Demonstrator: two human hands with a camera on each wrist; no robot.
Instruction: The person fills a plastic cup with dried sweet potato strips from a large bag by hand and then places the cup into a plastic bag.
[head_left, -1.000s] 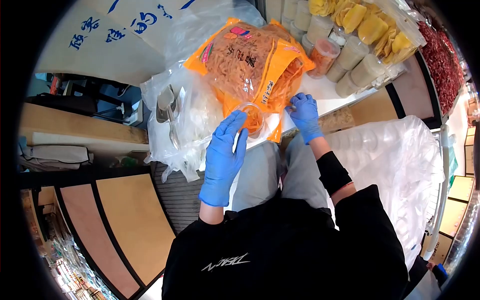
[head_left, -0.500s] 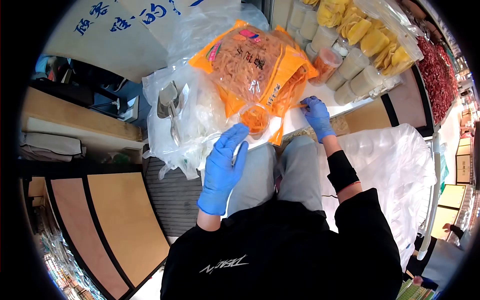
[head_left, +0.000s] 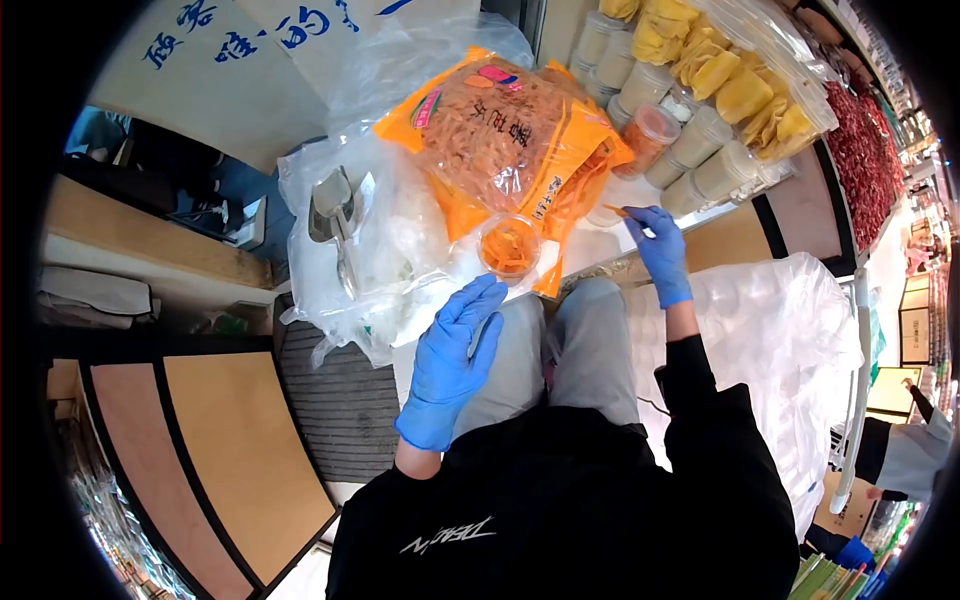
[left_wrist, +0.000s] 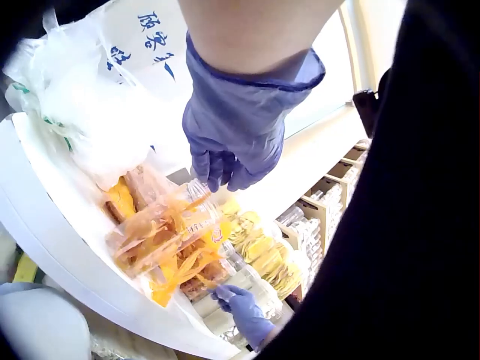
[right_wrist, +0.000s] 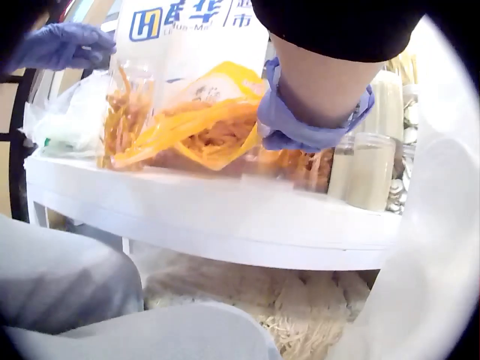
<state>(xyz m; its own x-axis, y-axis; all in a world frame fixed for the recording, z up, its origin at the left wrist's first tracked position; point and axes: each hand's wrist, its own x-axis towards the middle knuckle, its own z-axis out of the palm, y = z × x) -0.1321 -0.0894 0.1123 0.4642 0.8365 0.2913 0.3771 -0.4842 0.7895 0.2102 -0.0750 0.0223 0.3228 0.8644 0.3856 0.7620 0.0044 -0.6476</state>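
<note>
A clear round plastic jar (head_left: 510,248) with orange dried strips inside stands before a large orange-edged bag (head_left: 490,130) of the same strips. My blue-gloved left hand (head_left: 450,365) lies with fingers extended together, fingertips right at the jar's near rim. To the right of the bag, my gloved right hand (head_left: 660,255) pinches a thin dried sweet potato strip (head_left: 620,211) between thumb and fingertips. A pale round lid (head_left: 602,216) lies beneath that strip on the white table. In the right wrist view, the glove cuff (right_wrist: 300,135) shows, with the fingers hidden behind it.
A metal scoop (head_left: 335,205) lies on clear plastic bags (head_left: 385,215) at left. Several lidded jars (head_left: 700,140) and bags of yellow slices (head_left: 740,65) stand back right. Dried red goods (head_left: 860,165) fill the far right. Wrapped clear containers (head_left: 750,330) sit beside the right arm.
My right hand has drawn away from the bag's side toward the right, with an orange strip now showing in its fingers. The left hand stays at the jar, which shows more fully.
</note>
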